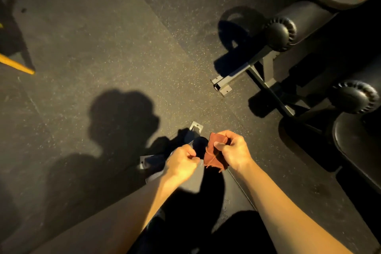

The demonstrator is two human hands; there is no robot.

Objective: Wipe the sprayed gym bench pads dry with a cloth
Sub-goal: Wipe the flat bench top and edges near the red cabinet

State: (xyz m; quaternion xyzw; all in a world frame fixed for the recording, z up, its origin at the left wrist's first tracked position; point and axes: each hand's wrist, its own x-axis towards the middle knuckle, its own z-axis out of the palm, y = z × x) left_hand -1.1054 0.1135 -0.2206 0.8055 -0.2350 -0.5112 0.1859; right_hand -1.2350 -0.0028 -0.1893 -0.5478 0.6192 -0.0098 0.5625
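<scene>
R hand grips cloth | L hand curled, hold unclear | bench pad apart, rt

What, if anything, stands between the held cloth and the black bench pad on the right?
Nothing visible does. The right hand grips the frayed rust-red cloth; only speckled rubber floor separates it from the black padded bench seat. The grey steel frame foot lies farther off.

Frayed cloth; speckled matt floor
</scene>
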